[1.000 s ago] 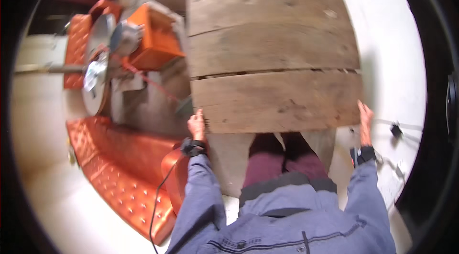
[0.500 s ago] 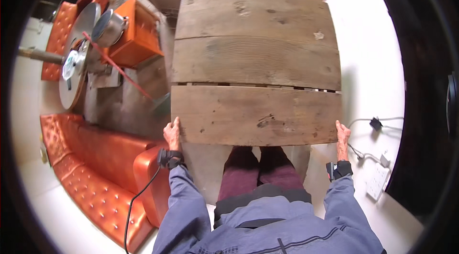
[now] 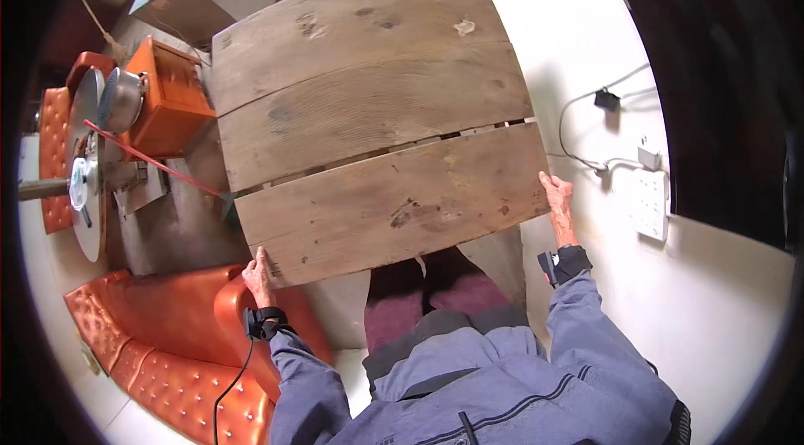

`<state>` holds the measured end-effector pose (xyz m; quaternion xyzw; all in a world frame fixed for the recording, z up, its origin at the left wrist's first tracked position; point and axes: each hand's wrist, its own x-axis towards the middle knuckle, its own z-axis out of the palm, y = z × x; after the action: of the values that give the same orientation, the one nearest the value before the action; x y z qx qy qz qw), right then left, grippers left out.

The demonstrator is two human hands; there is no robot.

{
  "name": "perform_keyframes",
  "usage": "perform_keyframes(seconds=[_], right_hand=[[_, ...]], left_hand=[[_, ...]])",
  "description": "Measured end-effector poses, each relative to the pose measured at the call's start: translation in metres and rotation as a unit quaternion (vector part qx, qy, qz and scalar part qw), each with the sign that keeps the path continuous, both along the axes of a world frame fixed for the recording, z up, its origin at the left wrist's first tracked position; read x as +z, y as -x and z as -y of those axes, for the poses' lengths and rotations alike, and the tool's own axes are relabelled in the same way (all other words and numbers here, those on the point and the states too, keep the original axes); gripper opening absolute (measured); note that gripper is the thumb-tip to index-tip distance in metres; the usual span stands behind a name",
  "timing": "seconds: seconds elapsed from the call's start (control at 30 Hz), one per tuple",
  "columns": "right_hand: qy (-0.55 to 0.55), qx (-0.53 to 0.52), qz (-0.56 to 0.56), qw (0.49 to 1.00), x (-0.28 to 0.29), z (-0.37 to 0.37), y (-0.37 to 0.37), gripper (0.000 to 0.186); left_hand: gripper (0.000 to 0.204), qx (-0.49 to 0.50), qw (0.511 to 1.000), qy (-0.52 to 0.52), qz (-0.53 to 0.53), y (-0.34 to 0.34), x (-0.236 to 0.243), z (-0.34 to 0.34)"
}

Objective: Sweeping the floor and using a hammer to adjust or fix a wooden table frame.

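A worn wooden table (image 3: 377,102) made of wide planks fills the middle of the view, its near edge across my thighs. A narrow gap runs between the nearest plank and the one behind it. At the near left corner, my left hand (image 3: 260,277) is closed on the table's edge, thumb on top. My right hand (image 3: 559,198) grips the near right corner the same way, with the right side farther from me than the left. The fingers under the top and the table's legs are hidden.
An orange tufted sofa (image 3: 159,344) sits close by my left arm. Beyond it are an orange cabinet (image 3: 172,102), a metal pot (image 3: 123,100) and a round tabletop on its side (image 3: 88,169). A white wall with a power strip (image 3: 651,204) and cords stands right.
The table now appears slanted, its right side swung away and its left side nearer, and sits farther left in view. My hands stayed on its corners. The view itself has also turned.
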<state>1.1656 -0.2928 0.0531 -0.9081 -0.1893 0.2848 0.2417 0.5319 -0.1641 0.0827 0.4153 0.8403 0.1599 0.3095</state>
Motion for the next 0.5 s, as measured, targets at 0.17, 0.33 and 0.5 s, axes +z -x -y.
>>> perform_keyframes(seconds=[0.17,0.33,0.5], right_hand=[[-0.044,-0.001,0.001,0.999,-0.026,0.012,0.001,0.039],[-0.072,0.003,0.004,0.997,-0.042,0.032,-0.005,0.048],[-0.085,0.011,0.025,0.996,-0.056,0.04,-0.013,0.051]], left_hand=[[0.053,-0.064,0.996,-0.064,-0.008,0.022,-0.019,0.035],[0.05,0.013,1.0,-0.013,0.003,0.005,-0.029,0.047],[0.048,0.009,0.995,-0.064,0.075,-0.011,-0.042,0.064]])
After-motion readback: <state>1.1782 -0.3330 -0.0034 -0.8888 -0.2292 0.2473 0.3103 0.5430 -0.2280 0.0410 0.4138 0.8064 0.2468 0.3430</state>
